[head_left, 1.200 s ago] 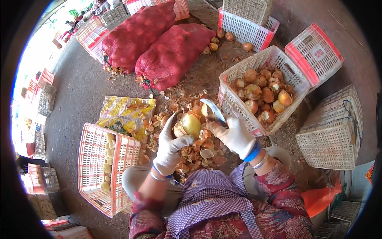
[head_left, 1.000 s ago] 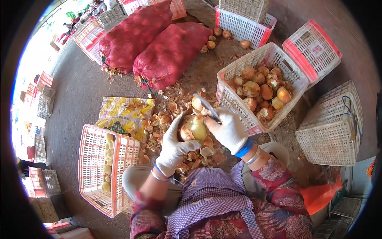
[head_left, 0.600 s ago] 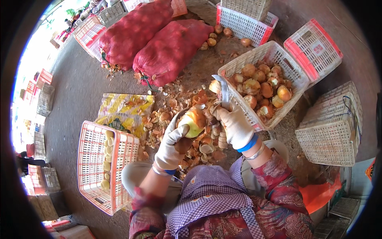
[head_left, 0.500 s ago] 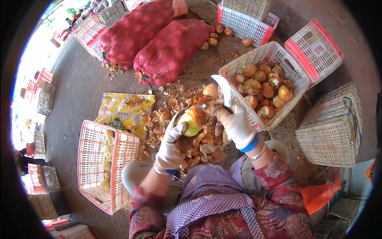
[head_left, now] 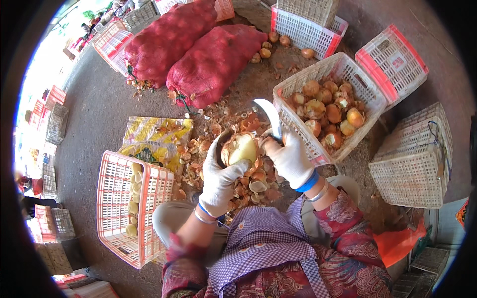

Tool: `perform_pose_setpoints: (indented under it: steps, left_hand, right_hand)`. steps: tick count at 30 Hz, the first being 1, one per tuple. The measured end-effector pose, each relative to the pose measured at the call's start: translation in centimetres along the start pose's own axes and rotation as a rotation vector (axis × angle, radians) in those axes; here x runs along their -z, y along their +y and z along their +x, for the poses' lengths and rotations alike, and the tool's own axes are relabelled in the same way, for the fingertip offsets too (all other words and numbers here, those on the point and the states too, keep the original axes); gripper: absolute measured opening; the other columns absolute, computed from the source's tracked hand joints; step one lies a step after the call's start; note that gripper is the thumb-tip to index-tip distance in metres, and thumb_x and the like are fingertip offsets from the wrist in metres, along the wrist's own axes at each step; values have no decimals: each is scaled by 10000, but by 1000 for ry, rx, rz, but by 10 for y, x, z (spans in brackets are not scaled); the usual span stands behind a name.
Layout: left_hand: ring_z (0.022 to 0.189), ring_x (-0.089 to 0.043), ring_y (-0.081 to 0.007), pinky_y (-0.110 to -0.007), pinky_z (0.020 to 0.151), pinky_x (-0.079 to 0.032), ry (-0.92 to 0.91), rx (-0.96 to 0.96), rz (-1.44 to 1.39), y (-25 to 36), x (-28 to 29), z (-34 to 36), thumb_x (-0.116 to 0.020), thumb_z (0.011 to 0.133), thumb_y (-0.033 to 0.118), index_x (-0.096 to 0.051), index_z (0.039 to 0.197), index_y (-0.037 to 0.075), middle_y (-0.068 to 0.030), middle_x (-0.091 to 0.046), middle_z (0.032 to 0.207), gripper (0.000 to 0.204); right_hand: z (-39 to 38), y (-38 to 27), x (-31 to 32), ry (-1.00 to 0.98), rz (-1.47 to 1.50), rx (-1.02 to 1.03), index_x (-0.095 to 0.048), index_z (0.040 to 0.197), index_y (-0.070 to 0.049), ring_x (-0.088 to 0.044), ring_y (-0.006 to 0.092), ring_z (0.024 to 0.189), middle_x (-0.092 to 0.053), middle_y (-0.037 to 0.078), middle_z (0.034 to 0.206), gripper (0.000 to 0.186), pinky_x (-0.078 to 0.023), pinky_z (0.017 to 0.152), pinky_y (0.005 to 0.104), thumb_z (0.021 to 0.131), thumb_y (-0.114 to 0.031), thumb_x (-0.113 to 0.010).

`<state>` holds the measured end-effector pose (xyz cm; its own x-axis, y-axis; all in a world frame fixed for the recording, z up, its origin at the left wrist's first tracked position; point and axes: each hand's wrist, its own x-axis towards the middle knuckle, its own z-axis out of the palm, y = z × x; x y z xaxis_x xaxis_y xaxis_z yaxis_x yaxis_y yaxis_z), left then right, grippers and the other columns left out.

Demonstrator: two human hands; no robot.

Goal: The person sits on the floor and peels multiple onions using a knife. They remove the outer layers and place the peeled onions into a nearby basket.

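My left hand (head_left: 217, 181), in a white glove with dark-stained fingers, is wrapped round an onion (head_left: 243, 148). The onion's side toward my right hand is bare and pale; brown skin still shows on its left side. In my gloved right hand (head_left: 295, 161) is a knife (head_left: 271, 115) with a curved blade pointing up and left. Its handle is hidden in my fist. The right fingers are close beside the onion; whether they touch it I cannot tell. Below both hands lies a heap of onion skins (head_left: 258, 186).
At the right stands a crate (head_left: 365, 82) of unpeeled onions. Another crate (head_left: 110, 198), at the left, holds pale peeled onions. Two red mesh sacks (head_left: 213, 62) lie ahead, with a yellow sack (head_left: 134, 133) on the floor nearer. A pale upturned crate (head_left: 410, 174) stands far right.
The onion has turned in my left hand and shows a broader pale side. My right hand and the knife have shifted slightly left. Loose brown skin no longer hangs between the hands.
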<state>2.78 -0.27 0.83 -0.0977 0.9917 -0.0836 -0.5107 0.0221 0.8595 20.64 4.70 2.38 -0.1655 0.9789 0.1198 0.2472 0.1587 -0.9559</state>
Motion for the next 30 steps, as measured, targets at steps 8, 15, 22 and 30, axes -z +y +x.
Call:
perform_pose_setpoints:
  steps: [8, 15, 22, 30]
  left_hand:
    - [1266, -613, -317, -415, 996, -524, -129, 143, -548, -12, 32, 8, -749, 927, 365, -529, 1456, 41, -130, -636, 1393, 658]
    - [1254, -611, -280, -394, 1070, -499, -120, -6, -248, -3, 15, 10, -812, 875, 299, -510, 1446, 14, -130, -627, 1355, 706]
    - [1266, -611, -265, -397, 1095, -501, -32, -7, -164, -1, -1, -2, -902, 758, 143, -422, 1507, -17, -151, -602, 1382, 904]
    - [1278, -612, -313, -459, 1056, -528, -258, 225, -553, -14, 16, 4, -829, 832, 294, -434, 1524, 36, -145, -597, 1418, 838]
  right_hand:
    - [7, -19, 27, 45, 761, -502, -648, 1070, 5, -628, 156, 498, -727, 139, 845, 147, -529, 410, 306, 997, -110, -593]
    - [-2, -5, 13, -77, 8, -53, -719, 1098, 15, -689, 131, 786, -748, 67, 881, 164, -575, 725, 260, 984, -95, -674]
    - [-6, -2, -5, -33, -58, 34, -706, 952, -15, -687, 214, 661, -706, 94, 775, 176, -530, 608, 354, 931, -186, -744]
    - [-9, -21, 16, -224, 911, -477, -689, 1001, -47, -634, 115, 601, -665, 32, 763, 115, -521, 502, 263, 968, -149, -648]
